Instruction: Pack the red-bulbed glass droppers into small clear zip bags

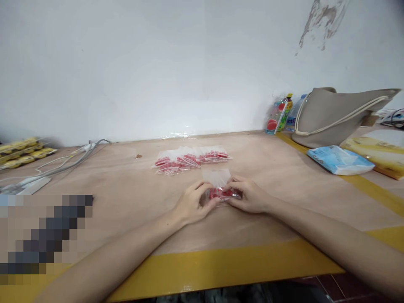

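Observation:
A small clear plastic bag with red pieces inside lies on the table in front of me, its pale top part pointing toward the wall. My left hand grips its left side with curved fingers and thumb. On the right side my right hand pinches the same bag. What the red pieces are is too small to tell. Just beyond my hands, several similar bags with red contents lie overlapping in a row.
Yellow packs and grey and white cables are at the left. At the right stand bottles, a grey bag, a blue tissue pack and a yellow pack. Yellow tape edges the table. A blurred patch covers the lower left.

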Demonstrator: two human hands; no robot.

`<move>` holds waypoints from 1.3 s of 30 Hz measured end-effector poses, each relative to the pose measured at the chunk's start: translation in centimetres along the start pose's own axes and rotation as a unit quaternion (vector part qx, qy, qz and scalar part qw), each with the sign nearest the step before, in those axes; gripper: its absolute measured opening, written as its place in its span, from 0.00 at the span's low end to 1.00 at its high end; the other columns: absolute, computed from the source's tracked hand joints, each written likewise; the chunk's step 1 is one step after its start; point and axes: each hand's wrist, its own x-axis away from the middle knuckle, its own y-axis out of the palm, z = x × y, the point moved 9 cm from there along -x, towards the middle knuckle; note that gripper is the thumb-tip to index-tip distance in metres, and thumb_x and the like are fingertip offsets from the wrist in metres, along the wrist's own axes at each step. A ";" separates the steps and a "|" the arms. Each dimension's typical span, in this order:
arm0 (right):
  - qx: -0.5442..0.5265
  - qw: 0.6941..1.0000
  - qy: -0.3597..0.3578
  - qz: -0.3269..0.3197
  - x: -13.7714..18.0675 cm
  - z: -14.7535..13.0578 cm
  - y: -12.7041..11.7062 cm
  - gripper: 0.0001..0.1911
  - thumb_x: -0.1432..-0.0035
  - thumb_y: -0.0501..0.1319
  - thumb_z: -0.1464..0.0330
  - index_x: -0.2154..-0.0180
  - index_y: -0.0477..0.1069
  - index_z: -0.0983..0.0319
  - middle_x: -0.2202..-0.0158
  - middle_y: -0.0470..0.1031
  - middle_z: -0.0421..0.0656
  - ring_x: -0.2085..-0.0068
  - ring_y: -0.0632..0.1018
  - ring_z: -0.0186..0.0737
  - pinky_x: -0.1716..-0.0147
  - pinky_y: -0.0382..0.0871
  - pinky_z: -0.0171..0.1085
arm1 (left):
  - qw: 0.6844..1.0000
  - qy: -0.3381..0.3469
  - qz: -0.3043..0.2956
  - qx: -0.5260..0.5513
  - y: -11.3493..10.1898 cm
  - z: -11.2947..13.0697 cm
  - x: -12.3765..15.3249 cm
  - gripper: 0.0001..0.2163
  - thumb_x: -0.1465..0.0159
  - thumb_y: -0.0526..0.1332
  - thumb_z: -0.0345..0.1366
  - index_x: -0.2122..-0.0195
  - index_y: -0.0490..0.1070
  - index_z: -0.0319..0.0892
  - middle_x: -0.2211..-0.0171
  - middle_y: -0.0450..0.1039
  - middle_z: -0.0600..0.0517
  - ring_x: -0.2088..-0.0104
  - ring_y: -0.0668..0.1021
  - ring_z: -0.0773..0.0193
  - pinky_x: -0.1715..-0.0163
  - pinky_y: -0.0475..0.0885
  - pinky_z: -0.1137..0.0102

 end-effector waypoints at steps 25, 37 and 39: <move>0.137 0.983 0.054 0.105 -0.4 0.8 0.1 0.09 0.46 0.60 0.63 0.74 0.68 0.62 0.72 0.70 0.42 0.71 0.70 0.35 0.69 0.62 0.35 | 0.998 -0.026 0.012 -0.052 1.5 -1.4 -1.0 0.05 0.42 0.58 0.30 0.75 0.66 0.40 0.78 0.68 0.55 0.78 0.70 0.69 0.76 0.64 0.75; 0.074 0.987 -0.138 0.041 1.1 0.7 -1.7 0.12 0.47 0.60 0.66 0.59 0.69 0.61 0.63 0.71 0.45 0.66 0.71 0.35 0.66 0.66 0.35 | 0.990 0.127 0.006 -0.068 -0.6 -1.1 0.3 0.13 0.41 0.61 0.41 0.58 0.69 0.41 0.61 0.72 0.48 0.66 0.76 0.64 0.65 0.72 0.70; 0.150 0.968 -0.184 0.075 1.8 0.2 -2.1 0.07 0.45 0.59 0.68 0.62 0.70 0.61 0.67 0.72 0.44 0.67 0.71 0.35 0.66 0.64 0.36 | 0.979 0.182 0.014 -0.095 -0.9 -0.8 0.7 0.10 0.39 0.60 0.39 0.59 0.69 0.41 0.61 0.73 0.48 0.64 0.76 0.64 0.63 0.73 0.71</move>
